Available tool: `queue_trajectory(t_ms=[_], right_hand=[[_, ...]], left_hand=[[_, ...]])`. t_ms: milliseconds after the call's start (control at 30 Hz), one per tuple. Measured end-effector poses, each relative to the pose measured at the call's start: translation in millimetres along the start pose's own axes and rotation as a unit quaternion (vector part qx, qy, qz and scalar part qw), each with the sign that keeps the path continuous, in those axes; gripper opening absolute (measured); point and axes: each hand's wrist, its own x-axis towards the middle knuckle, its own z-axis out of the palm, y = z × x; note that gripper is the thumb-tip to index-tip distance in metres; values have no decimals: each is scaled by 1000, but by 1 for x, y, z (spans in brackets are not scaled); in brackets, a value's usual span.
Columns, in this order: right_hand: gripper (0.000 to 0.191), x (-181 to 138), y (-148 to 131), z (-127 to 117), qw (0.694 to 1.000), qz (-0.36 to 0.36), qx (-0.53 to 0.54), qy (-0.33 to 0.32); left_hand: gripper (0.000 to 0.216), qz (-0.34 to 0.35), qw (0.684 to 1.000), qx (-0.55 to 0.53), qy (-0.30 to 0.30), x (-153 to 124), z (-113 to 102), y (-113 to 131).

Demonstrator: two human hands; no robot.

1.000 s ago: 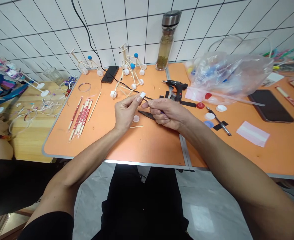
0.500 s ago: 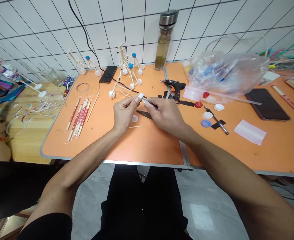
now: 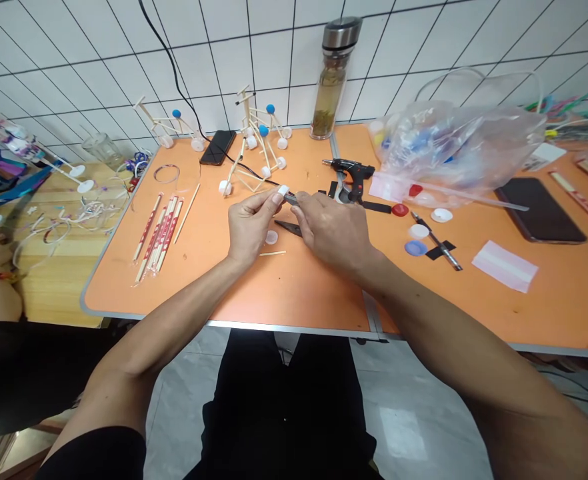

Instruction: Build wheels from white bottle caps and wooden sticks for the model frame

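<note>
Head view: at the back edge of the orange table [image 3: 254, 293], a tall glass bottle [image 3: 330, 93] with a metal lid stands upright, yellowish liquid inside and leaves settled at its bottom. Right of it, along the same edge, a clear plastic bag [image 3: 474, 153] holds blue and white things, blurred through the film. Beyond the left edge, a clear glass cup [image 3: 103, 150] stands on a wooden table [image 3: 49, 293].

Both forearms reach in over the front edge and slant toward each other, the hands meeting above the table between its front and back edges. The left hand [image 3: 251, 227] pinches a small white cap [image 3: 283, 191] between thumb and bent fingers. The right hand [image 3: 334, 230], knuckles up, has its fingers closed around a gray tool [image 3: 291, 199], its tip at the cap. Dark pliers [image 3: 289, 229] lie partly beneath that hand.

Near the left edge, wooden sticks [image 3: 160, 240] lie in red-and-white printed wrappers; any writing is too small to read.
</note>
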Motion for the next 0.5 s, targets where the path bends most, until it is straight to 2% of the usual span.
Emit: queue_trajectory(t_ms=[67, 133, 167, 200, 267, 300, 333, 367, 400, 500], right_hand=[[40, -1, -2, -1, 1000, 1, -21, 1], [37, 2, 2, -4, 994, 23, 101, -18], [37, 6, 5, -6, 978, 47, 200, -43], [38, 9, 9, -8, 945, 78, 307, -86], [37, 16, 16, -11, 837, 141, 491, -194], [35, 18, 18, -11, 784, 162, 551, -238], [33, 19, 19, -11, 747, 173, 586, -261], [32, 19, 18, -11, 738, 176, 598, -259], [32, 18, 17, -10, 755, 173, 588, -233], [36, 13, 11, -6, 865, 132, 472, -107]], left_hand=[[43, -5, 1000, 0, 3, -1, 0, 0], [43, -1, 1000, 4, -1, -2, 0, 1], [43, 4, 1000, 7, -4, -2, 0, 2], [42, 10, 1000, 9, -7, -2, 0, 4], [41, 23, 1000, 7, -8, -2, 0, 7], [40, 28, 1000, 4, -7, -2, 0, 8], [40, 30, 1000, 0, -6, -2, 0, 9], [39, 31, 1000, -5, -5, -1, 0, 9], [39, 30, 999, -9, -7, -1, 1, 8], [38, 24, 999, -16, -19, 2, 2, 6]])
